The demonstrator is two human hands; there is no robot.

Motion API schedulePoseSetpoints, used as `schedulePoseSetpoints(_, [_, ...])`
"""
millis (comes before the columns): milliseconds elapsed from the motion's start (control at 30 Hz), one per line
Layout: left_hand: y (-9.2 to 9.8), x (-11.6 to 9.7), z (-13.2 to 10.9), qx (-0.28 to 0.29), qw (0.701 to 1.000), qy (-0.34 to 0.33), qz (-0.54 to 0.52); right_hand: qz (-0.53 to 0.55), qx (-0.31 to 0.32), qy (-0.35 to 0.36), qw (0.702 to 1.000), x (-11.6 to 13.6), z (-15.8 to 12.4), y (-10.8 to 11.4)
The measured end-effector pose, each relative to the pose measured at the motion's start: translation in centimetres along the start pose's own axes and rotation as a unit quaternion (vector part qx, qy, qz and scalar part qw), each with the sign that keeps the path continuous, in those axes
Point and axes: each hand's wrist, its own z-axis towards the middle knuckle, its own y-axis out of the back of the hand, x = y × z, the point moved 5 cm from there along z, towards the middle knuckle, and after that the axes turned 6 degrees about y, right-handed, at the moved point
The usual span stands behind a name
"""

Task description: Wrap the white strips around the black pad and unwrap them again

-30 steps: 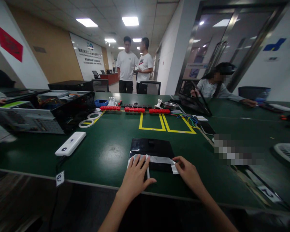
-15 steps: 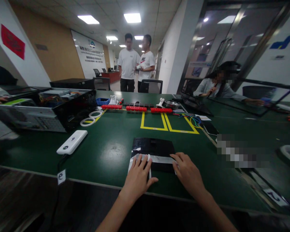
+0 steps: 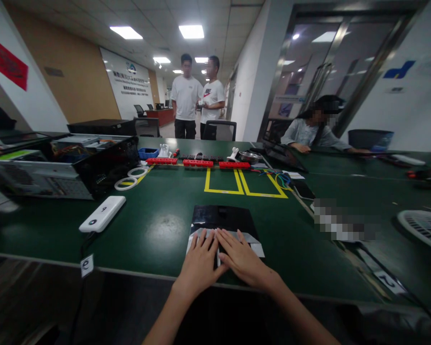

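A glossy black sheet-like piece (image 3: 222, 216) lies on the green table in front of me, with a silver-white strip (image 3: 255, 247) across its near part. I cannot make out its exact kind. My left hand (image 3: 201, 256) rests flat on the near left part of it, fingers spread. Beside it, my right hand (image 3: 242, 256) lies flat on the strip, and its fingertips meet those of the left near the middle. Both palms hide much of the piece's near edge. A narrow white edge shows between the hands.
At left are a white power bank (image 3: 102, 214) with a cable and an open computer case (image 3: 68, 165). Two white rings (image 3: 126, 184), red strips (image 3: 197, 163) and yellow tape outlines (image 3: 224, 192) lie farther back. A person (image 3: 314, 127) sits at right; two people stand behind the table.
My right hand has moved left from the piece's right edge onto its middle and flattened beside my left hand. The near fold now lies lower. The seated person's raised hand has come down.
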Motion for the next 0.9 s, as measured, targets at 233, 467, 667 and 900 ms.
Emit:
schedulePoseSetpoints(233, [3.4,3.0,-0.7,-0.016,0.993,-0.004,-0.118,0.057,-0.040,-0.025,0.997,0.5,0.3,2.4])
schedulePoseSetpoints(467, [4.4,12.4,-1.9,-0.147,0.974,0.160,-0.055,-0.024,-0.063,0.051,0.996,4.3,4.1,3.4])
schedulePoseSetpoints(667, [1.8,14.0,-2.2,-0.124,0.980,0.158,-0.001,-0.056,0.047,0.009,0.997,2.6,6.9,0.2])
schedulePoseSetpoints(900, [2.0,13.4,-2.3,-0.122,0.981,0.148,0.025,-0.013,0.113,0.005,0.993,-2.3,4.9,0.9])
